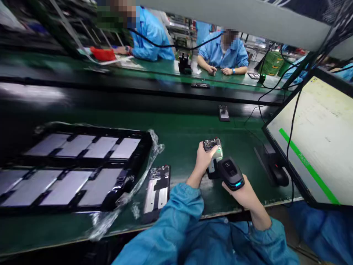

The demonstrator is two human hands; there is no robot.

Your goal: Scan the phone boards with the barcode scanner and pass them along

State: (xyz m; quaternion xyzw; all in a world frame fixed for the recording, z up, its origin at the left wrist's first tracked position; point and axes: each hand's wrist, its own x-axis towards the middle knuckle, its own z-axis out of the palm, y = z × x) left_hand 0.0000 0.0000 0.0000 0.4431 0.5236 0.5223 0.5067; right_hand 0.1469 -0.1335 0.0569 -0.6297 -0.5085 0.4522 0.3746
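Observation:
My left hand [204, 157] grips an opened phone body [211, 168] by its upper part, where a bare circuit board shows. In my right hand [244, 191] is a black handheld barcode scanner [230, 172] with a lit blue strip. Its head points at the phone, and a green glow falls on the phone near my left thumb. The scanner hides part of the phone's lower right side. To the left of my left sleeve, a second opened phone body [157, 191] lies on the green bench.
A black tray [146, 141] of silver-grey flat pieces, edged with clear plastic wrap [138, 184], stands at left. A monitor [311, 140] and black mouse [278, 175] are at right. Another phone body [223, 113] lies farther back. Co-workers in blue sit across a conveyor [132, 88].

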